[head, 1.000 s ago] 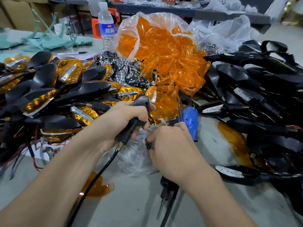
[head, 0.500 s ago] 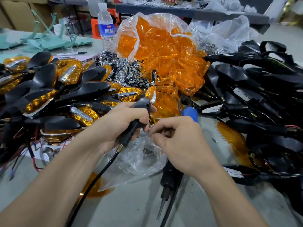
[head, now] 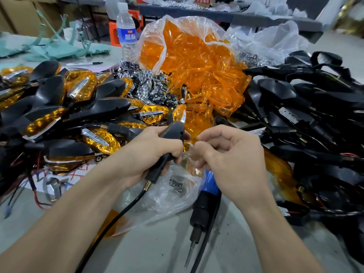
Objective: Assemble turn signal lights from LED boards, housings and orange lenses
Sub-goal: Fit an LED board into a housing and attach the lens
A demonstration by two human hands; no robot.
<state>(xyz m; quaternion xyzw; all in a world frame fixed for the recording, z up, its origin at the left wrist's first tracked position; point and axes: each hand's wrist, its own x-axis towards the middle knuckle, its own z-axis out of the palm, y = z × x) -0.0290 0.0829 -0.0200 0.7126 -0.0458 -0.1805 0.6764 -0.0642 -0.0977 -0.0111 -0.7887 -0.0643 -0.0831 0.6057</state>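
My left hand grips a black turn signal housing by its stem, its orange lens facing away and its black cable trailing toward me. My right hand hovers just right of the housing with thumb and forefinger pinched together; whatever they pinch is too small to make out. A clear bag of orange lenses stands behind. Finished lights pile up at left, and empty black housings at right. Chrome LED reflector pieces lie in the middle.
A blue-handled electric screwdriver lies on the table under my right wrist, tip toward me. A small clear bag holding screws sits below my hands. A water bottle stands at the back, beside green scraps.
My right hand has lifted out of the small screw bag and moved up beside the housing, fingers pinched. The left hand has kept hold of the housing, raising it slightly.
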